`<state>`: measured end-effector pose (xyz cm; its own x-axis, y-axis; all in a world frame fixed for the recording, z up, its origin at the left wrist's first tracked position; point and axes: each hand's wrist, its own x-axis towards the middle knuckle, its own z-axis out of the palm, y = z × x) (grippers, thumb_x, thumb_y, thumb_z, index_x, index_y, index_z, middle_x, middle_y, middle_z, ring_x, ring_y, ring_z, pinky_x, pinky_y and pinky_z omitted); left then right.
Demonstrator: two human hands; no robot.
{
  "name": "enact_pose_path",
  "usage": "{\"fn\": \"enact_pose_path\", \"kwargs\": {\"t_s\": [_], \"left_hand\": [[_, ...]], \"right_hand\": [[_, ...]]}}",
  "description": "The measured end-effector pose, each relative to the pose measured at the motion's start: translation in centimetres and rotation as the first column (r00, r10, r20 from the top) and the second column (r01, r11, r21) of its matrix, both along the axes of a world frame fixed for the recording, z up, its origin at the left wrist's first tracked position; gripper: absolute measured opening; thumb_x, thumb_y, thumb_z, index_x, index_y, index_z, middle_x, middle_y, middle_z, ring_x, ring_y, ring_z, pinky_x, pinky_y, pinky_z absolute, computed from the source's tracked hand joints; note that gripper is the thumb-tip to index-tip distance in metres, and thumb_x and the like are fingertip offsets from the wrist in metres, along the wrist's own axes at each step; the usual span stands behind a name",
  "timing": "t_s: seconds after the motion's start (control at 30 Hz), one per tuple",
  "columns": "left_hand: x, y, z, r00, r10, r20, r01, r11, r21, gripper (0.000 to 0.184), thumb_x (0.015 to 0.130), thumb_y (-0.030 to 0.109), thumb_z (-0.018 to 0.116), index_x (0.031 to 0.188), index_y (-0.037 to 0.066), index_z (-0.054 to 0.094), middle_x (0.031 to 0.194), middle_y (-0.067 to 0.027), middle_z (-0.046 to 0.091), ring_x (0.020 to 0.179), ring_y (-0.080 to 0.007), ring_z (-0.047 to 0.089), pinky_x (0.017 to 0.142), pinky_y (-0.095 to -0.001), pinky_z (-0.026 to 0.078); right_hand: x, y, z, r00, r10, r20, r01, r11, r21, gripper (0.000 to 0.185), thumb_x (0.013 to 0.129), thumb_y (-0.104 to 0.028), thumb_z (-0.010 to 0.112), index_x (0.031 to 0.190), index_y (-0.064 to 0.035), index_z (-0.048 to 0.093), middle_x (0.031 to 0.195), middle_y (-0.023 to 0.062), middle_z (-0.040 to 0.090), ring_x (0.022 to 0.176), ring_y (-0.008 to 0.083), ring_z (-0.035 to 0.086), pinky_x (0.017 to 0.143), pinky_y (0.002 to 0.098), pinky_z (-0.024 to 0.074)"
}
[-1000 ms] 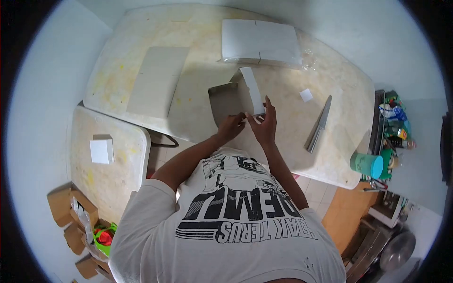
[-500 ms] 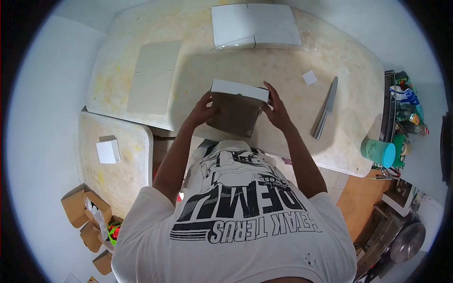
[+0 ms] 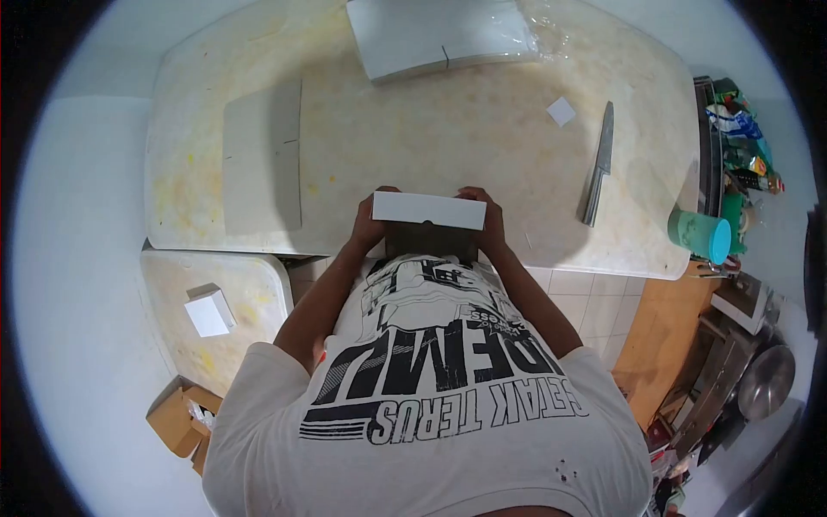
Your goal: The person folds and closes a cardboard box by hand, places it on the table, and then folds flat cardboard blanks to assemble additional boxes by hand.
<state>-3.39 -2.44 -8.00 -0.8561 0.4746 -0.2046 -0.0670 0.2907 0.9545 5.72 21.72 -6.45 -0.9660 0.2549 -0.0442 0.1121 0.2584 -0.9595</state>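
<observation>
A white cardboard box [image 3: 429, 209] with a grey-brown lower side is held close against my shirt, at the table's front edge. My left hand [image 3: 369, 222] grips its left end, fingers curled over the far side. On the right end, my right hand [image 3: 491, 222] clasps it the same way, with part of the fingers hidden behind the box. A small notch shows midway along the box's near edge.
On the large table [image 3: 388, 129] lie a stack of white sheets [image 3: 431, 39], a grey board [image 3: 263, 159], a small white card [image 3: 561, 111] and a knife [image 3: 600, 164]. A teal tumbler [image 3: 699, 234] stands at right. A small white box [image 3: 209, 312] sits on the left table.
Both hands have brought the box nearer to my body and levelled it, so its white edge faces up. The camera view has shifted; the things on the table appear otherwise unmoved.
</observation>
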Motion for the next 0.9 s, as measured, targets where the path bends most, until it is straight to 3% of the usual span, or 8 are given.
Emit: {"fn": "enact_pose_path", "kwargs": {"t_s": [0.07,0.2,0.3,0.4,0.6,0.7,0.8,0.9], "left_hand": [[0.0,0.3,0.3,0.998,0.024,-0.061,-0.028,0.997,-0.071,0.021,0.086,0.011,0.055,0.103,0.000,0.062,0.098,-0.0151,0.067,0.090,-0.0244,0.065,0.080,-0.0325,0.049],[0.2,1.1,2.1,0.978,0.153,0.140,-0.112,0.958,-0.264,0.028,0.090,0.019,0.051,0.107,0.000,0.059,0.098,-0.0181,0.066,0.091,-0.0277,0.064,0.080,-0.0364,0.048],[-0.8,1.6,1.0,0.978,0.180,0.105,-0.144,0.947,-0.289,0.045,0.094,0.039,0.045,0.112,-0.001,0.056,0.102,-0.0223,0.064,0.095,-0.0312,0.062,0.083,-0.0410,0.046],[-1.4,1.2,-1.4,0.990,0.108,0.095,-0.079,0.960,-0.269,0.051,0.093,0.045,0.046,0.117,0.001,0.055,0.106,-0.0205,0.063,0.101,-0.0286,0.060,0.088,-0.0385,0.044],[-2.4,2.4,5.0,0.864,0.114,0.490,-0.087,0.993,-0.077,0.058,0.092,0.045,0.050,0.132,0.004,0.046,0.127,-0.0091,0.054,0.120,-0.0193,0.046,0.101,-0.0347,0.034],[-3.2,0.4,4.3,0.851,-0.163,0.500,0.106,0.984,0.141,0.061,0.092,0.049,0.048,0.134,0.005,0.044,0.132,-0.0067,0.051,0.122,-0.0185,0.044,0.103,-0.0364,0.032],[-3.9,-0.6,2.8,0.770,-0.159,0.618,0.018,0.973,0.229,0.061,0.092,0.053,0.045,0.133,0.007,0.046,0.129,-0.0062,0.052,0.122,-0.0186,0.044,0.103,-0.0359,0.032],[-4.5,0.0,3.3,0.777,-0.090,0.624,0.060,0.996,0.068,0.062,0.092,0.057,0.043,0.132,0.009,0.047,0.128,-0.0067,0.053,0.121,-0.0182,0.046,0.102,-0.0351,0.033]], "right_hand": [[-0.2,0.1,-0.2,0.999,-0.037,-0.004,0.038,0.999,0.037,0.041,0.071,-0.012,0.075,0.108,-0.0078,0.057,0.095,0.0102,0.068,0.091,0.0244,0.068,0.078,0.0335,0.0524],[-0.9,0.1,0.4,0.993,-0.087,0.077,0.078,0.991,0.112,0.034,0.079,-0.017,0.070,0.109,-0.0062,0.057,0.094,0.0137,0.069,0.090,0.0284,0.068,0.076,0.0370,0.0528],[-2.1,0.0,0.8,0.970,-0.152,0.191,0.126,0.982,0.140,0.036,0.082,-0.026,0.068,0.110,-0.0054,0.058,0.094,0.0150,0.069,0.090,0.0306,0.068,0.076,0.0390,0.0526],[-3.7,-0.3,2.4,0.936,-0.173,0.307,0.132,0.980,0.150,0.041,0.084,-0.036,0.066,0.111,-0.0057,0.060,0.094,0.0152,0.069,0.089,0.0314,0.068,0.076,0.0398,0.0523],[-5.2,0.7,4.2,0.818,-0.108,0.566,0.065,0.993,0.096,0.053,0.084,-0.049,0.061,0.113,-0.0039,0.062,0.096,0.0181,0.069,0.092,0.0317,0.067,0.080,0.0401,0.0508],[-5.5,1.5,3.7,0.795,-0.076,0.602,0.015,0.994,0.106,0.055,0.085,-0.052,0.058,0.114,-0.0044,0.061,0.099,0.0187,0.068,0.094,0.0325,0.066,0.083,0.0418,0.0501],[-6.1,1.9,3.9,0.765,-0.017,0.644,-0.066,0.992,0.104,0.061,0.086,-0.056,0.055,0.114,-0.0024,0.060,0.100,0.0204,0.067,0.098,0.0349,0.064,0.086,0.0435,0.0486],[-6.5,2.4,2.2,0.755,-0.003,0.656,-0.116,0.984,0.138,0.068,0.085,-0.060,0.051,0.116,0.0010,0.058,0.099,0.0233,0.066,0.098,0.0376,0.063,0.088,0.0448,0.0477]]}}
